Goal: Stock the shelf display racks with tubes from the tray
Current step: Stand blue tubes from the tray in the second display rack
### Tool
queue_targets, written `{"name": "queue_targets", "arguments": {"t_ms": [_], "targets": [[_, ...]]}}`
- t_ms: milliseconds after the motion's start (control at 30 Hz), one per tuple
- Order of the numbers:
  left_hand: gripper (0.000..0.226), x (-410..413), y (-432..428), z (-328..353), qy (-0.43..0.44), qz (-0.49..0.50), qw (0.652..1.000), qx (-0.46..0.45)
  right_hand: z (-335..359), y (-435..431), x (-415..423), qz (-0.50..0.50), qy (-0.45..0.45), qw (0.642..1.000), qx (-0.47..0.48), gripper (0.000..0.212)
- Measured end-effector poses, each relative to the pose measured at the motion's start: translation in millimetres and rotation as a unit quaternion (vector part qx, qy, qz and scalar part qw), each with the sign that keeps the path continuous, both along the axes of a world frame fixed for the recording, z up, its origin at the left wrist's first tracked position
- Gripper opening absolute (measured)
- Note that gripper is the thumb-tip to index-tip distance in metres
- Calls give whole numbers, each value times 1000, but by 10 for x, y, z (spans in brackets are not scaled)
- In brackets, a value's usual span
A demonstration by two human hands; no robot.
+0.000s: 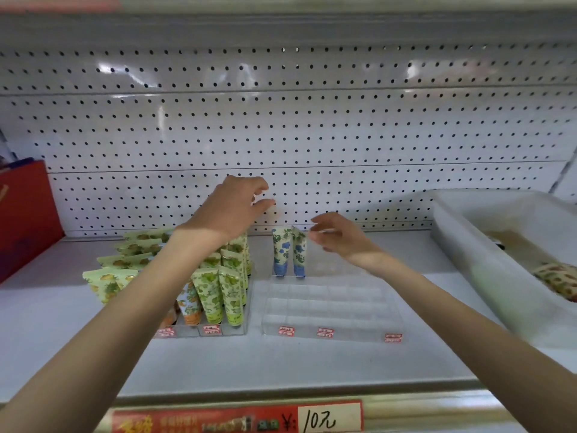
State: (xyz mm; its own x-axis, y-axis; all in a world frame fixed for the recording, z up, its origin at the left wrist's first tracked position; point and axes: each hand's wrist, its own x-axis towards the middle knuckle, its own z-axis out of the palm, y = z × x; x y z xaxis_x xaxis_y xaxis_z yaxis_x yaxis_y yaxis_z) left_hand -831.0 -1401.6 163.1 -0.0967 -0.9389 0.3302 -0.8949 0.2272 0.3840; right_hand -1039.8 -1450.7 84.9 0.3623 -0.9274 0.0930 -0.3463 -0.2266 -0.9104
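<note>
A red box [26, 214] stands at the left end of the shelf [312, 364]. The left hand [234, 207] hovers, loosely curled and empty, above the left rack [187, 333] packed with green tubes [231, 295]. Two blue-flowered tubes [288, 251] stand upright at the back of the clear right rack [331, 307], with the right hand [340, 235] relaxed and empty just beside their tops. The tray [487, 264] at far right holds a patterned tube [555, 279].

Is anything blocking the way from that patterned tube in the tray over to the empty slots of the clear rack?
Only the wall of the tray, which the tube must be lifted over. The clear rack lies open from above; two blue tubes stand only in its back left corner.
</note>
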Motion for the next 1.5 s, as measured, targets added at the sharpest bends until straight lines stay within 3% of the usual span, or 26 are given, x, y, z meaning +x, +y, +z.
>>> {"name": "queue_targets", "arguments": {"t_ms": [200, 433, 633, 800, 1200, 1500], "targets": [[48, -59, 231, 169, -72, 22, 996, -46, 390, 119, -224, -62, 95, 983, -142, 44], [50, -202, 427, 201, -139, 13, 988, -59, 633, 396, -510, -115, 186, 954, -205, 52], [57, -404, 465, 101, -208, 28, 977, -24, 601, 706, -854, -166, 396, 872, -237, 62], [61, -664, 551, 13, -215, 5, 977, -6, 495, 919, -1170, -194, 481, 830, -207, 68], [60, -1563, 501, -29, -196, -23, 980, -22, 504, 1001, -2315, -253, 479, 825, -161, 67], [60, -2464, 388, -231, -195, -6, 981, -7, 435, 875, -3177, -218, 514, 819, -135, 68]]}}
